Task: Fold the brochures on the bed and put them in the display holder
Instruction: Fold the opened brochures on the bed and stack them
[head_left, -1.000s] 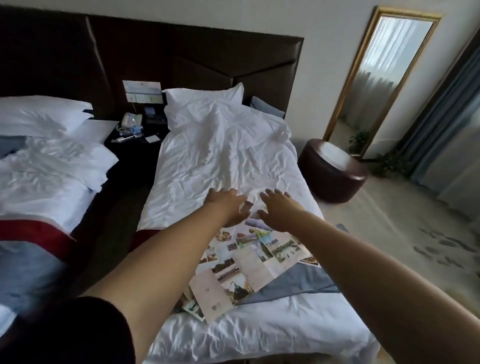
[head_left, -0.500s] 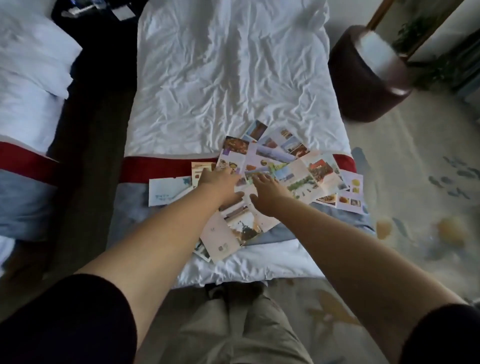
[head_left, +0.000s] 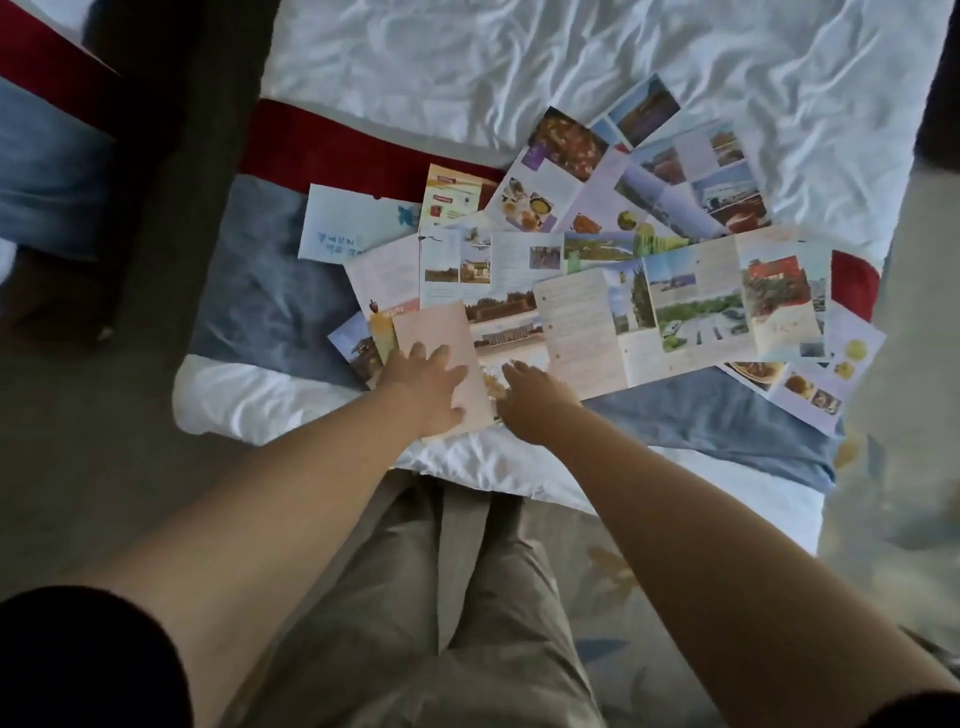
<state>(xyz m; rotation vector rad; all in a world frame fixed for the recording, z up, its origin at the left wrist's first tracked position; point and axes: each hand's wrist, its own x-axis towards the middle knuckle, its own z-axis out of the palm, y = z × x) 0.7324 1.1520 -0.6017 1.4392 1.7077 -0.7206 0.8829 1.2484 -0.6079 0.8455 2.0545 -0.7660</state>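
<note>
A bed (head_left: 467, 62) with a crumpled white sheet fills the upper part of the head view, seen from its foot end. Dark carpet (head_left: 78, 467) lies to its left, and the corner of a second bed (head_left: 47, 156) shows at the left edge. A person stands at the foot of the bed in khaki trousers (head_left: 467, 597), both bare forearms reaching forward.

A red and grey-blue runner (head_left: 260, 291) crosses the foot of the bed. The brochures (head_left: 649, 171) lie on it, unfolded and fanned in an overlapping heap that spills up onto the white sheet. The topmost is a long brochure (head_left: 701, 296) opened flat, running from near the middle to the right. Its near-left end is a plain pink panel (head_left: 436, 332). A pale leaflet (head_left: 353, 223) with blue writing sits at the left of the heap, just beside an orange leaflet (head_left: 449, 195).

The left hand (head_left: 423, 387) lies flat on the pink panel, fingers spread and straight, pressing the paper. The right hand (head_left: 535, 397) rests just beside it on the same brochure, fingers loosely extended and touching the page, grasping nothing.
</note>
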